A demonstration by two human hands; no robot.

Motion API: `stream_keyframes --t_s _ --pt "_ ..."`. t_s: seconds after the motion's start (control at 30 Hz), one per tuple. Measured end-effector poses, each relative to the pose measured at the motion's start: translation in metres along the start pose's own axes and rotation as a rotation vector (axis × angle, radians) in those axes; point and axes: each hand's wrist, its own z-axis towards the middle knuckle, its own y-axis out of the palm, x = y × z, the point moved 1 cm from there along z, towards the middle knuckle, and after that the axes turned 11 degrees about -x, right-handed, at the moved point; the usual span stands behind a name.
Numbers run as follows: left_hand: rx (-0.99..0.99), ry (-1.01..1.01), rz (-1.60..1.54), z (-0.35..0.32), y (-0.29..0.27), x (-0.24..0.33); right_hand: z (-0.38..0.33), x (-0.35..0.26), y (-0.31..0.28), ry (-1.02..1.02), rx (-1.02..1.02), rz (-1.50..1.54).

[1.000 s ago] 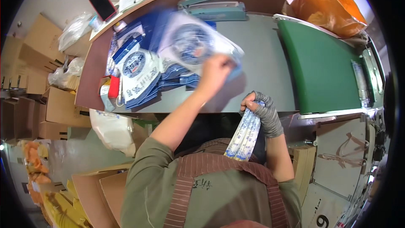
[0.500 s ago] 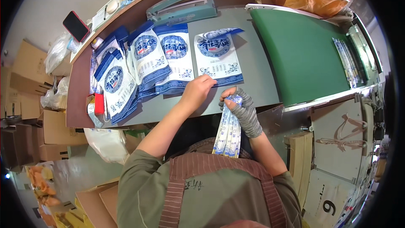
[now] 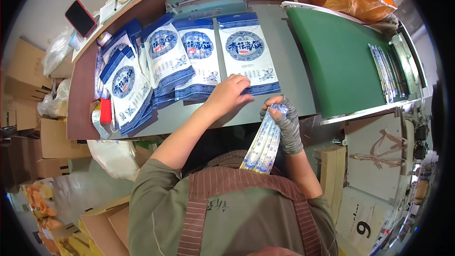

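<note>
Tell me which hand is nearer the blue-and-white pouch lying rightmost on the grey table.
Left. The left hand rests on the lower edge of the rightmost pouch. The right hand, gloved, is just below it at the table's edge, gripping a bundle of slim packets.

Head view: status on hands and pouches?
Left hand flat on the near edge of the rightmost pouch. Right hand, gloved, gripping a bundle of sachets below the table edge. Nothing in the way.
</note>
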Motion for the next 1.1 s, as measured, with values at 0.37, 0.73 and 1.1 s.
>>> stream_keyframes --t_s 0.37,0.73,1.1 --pt "0.062 -0.044 -0.003 -0.007 0.005 0.011 -0.015 -0.009 -0.006 -0.022 0.064 0.000" --pt "-0.063 -0.030 -0.635 -0.013 0.024 0.021 0.022 0.003 0.026 -0.064 -0.192 -0.229" --pt "0.519 -0.048 -0.448 -0.028 0.012 0.069 0.011 0.040 0.002 -0.123 -0.033 -1.098"
